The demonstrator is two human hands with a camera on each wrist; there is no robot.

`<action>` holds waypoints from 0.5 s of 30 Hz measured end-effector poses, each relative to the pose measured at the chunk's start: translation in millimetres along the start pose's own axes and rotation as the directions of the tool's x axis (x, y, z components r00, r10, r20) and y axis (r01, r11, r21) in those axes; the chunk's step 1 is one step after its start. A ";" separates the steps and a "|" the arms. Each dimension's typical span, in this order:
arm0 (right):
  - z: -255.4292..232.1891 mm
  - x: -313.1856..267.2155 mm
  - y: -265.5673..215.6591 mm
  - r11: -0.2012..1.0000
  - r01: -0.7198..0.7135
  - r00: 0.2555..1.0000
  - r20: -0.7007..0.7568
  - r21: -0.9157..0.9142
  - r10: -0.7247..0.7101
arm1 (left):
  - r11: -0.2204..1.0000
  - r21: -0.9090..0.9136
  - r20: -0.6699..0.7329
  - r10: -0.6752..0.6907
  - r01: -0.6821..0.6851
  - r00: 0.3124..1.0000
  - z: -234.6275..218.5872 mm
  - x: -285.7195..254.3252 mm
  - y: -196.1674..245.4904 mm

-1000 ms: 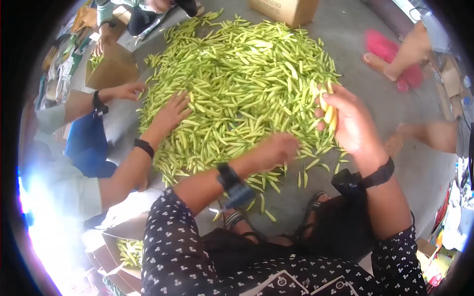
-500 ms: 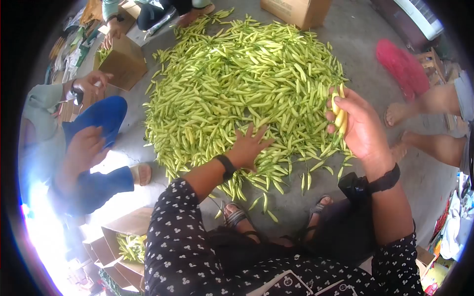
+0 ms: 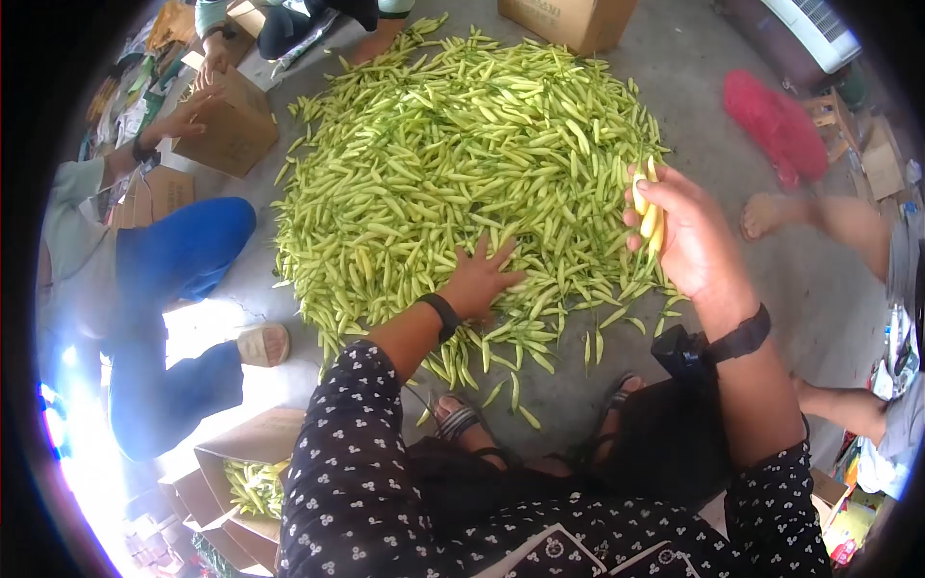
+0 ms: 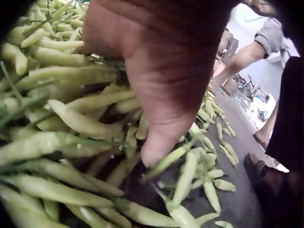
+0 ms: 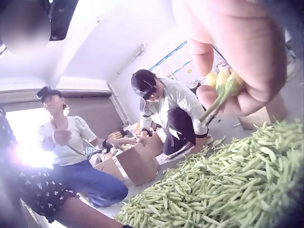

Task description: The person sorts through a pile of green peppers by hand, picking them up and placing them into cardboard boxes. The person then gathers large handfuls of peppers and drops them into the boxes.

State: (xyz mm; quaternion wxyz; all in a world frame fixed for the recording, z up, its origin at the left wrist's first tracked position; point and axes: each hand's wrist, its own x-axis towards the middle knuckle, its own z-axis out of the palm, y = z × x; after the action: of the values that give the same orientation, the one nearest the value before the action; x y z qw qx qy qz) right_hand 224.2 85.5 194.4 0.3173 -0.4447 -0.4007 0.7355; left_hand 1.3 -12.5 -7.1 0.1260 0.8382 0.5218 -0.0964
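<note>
A broad pile of pale green-yellow chili peppers covers the floor before me. On its near part lies my left hand, fingers spread over the peppers. In the left wrist view its thumb points down among peppers by the bare floor. Raised over the pile's right edge, my right hand holds a few yellower chili peppers between thumb and curled fingers. The right wrist view shows their green stems sticking out of the grip.
Cardboard boxes stand at the far left, at the back and near left, the last with peppers inside. Someone in blue trousers kneels at left; another person crouches behind. Bare feet and a pink bag are at right.
My left hand has swung left from near the pile's front middle and settled spread on the peppers. The neighbour's hands have left the pile for the box. My right hand keeps its peppers.
</note>
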 end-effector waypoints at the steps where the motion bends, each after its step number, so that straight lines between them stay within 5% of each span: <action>1: -0.1 0.1 0.0 1.000 -0.001 1.000 -0.008 0.005 0.001 | 1.000 0.000 0.000 0.002 -0.002 1.000 2.1 1.6 -2.8; 7: -1.9 1.2 1.9 1.000 0.003 1.000 -0.010 -0.018 -0.003 | 0.978 -0.200 0.011 -0.051 0.052 0.999 -2.1 14.5 -33.9; 8: -2.3 1.3 2.6 1.000 0.005 1.000 -0.003 -0.018 -0.005 | 0.969 -0.230 -0.078 -0.109 0.089 0.991 -8.0 11.0 -43.1; 13: -7.8 0.9 -0.1 1.000 0.002 1.000 -0.010 0.011 -0.001 | 0.918 -0.203 -0.383 -0.394 0.340 0.835 -44.2 -0.8 -96.7; 15: -10.2 0.3 -0.6 1.000 0.002 1.000 -0.003 0.022 -0.001 | 0.851 -0.237 -0.308 -0.523 0.468 0.795 -68.2 -4.8 -118.9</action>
State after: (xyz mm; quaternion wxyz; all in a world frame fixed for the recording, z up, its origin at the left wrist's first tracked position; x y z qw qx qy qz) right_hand 233.4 89.1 191.9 0.3233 -0.4419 -0.3925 0.7390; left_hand -105.7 55.1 45.9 0.0602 0.6629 0.7431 0.0689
